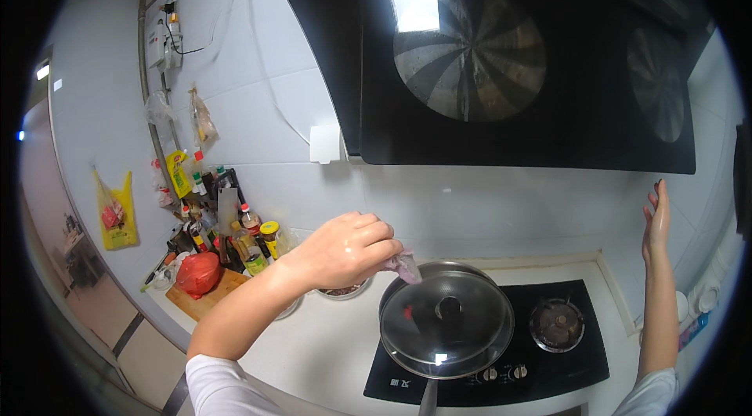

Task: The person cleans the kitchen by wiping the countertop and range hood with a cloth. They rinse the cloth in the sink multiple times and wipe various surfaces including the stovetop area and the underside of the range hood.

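In my left hand (355, 245) is a crumpled pale purple cloth (404, 267), held above the left rim of a frying pan. The pan's handle (429, 398) points towards me, and a glass lid (446, 328) with a black knob covers it, sitting a little off centre. Under the pan is a black gas hob (546, 381) with two knobs at its front. My right hand (657, 222) is raised on the far right, just below the lower edge of a black range hood (529, 146). Nothing shows in that hand, and its fingers are extended.
Left of the hob, a red plastic bag (198, 275) rests on a wooden cutting board (217, 294). Several sauce bottles (249, 254) and a cleaver (228, 210) crowd the corner behind. A bowl (343, 291) sits partly behind my left wrist. The right burner (557, 325) is uncovered.
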The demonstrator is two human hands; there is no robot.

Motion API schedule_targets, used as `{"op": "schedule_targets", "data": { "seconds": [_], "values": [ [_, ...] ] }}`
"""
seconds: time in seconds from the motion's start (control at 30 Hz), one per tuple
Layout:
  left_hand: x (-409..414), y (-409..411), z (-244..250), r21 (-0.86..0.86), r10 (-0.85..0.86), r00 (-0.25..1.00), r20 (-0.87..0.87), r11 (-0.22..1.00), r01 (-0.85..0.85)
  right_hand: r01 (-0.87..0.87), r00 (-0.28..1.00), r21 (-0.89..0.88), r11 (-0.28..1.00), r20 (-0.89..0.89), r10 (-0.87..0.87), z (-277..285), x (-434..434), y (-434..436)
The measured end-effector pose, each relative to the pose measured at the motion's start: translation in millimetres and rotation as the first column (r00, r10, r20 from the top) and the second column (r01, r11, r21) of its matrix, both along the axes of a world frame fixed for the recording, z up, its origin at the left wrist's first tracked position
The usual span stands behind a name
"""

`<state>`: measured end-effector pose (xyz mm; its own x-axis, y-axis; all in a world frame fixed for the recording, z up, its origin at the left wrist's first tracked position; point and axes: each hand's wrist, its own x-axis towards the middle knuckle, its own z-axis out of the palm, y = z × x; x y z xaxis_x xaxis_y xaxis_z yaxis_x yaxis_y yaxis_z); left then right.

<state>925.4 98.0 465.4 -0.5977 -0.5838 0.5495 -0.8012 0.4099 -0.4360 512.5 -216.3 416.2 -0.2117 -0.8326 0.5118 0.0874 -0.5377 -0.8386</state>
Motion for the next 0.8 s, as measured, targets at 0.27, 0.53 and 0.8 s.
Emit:
{"op": "schedule_targets", "data": {
  "seconds": [0.27,0.53,0.8],
  "values": [
    [-7,-73,154,-0.649,-0.205,0.901,-0.382,0.754,-0.103,-0.047,0.990,-0.078,0.996,0.133,0.057,8,4,-16],
    [-190,-172,54,-0.015,-0.334,0.939,0.079,0.942,0.336,0.056,0.993,-0.076,0.996,0.112,-0.047,-9,-88,-40],
    [-245,-244,284,-0.861,-0.154,0.943,0.296,0.383,0.333,0.327,0.944,-0.557,0.763,0.227,-0.239,47,-93,-4]
  ]
}}
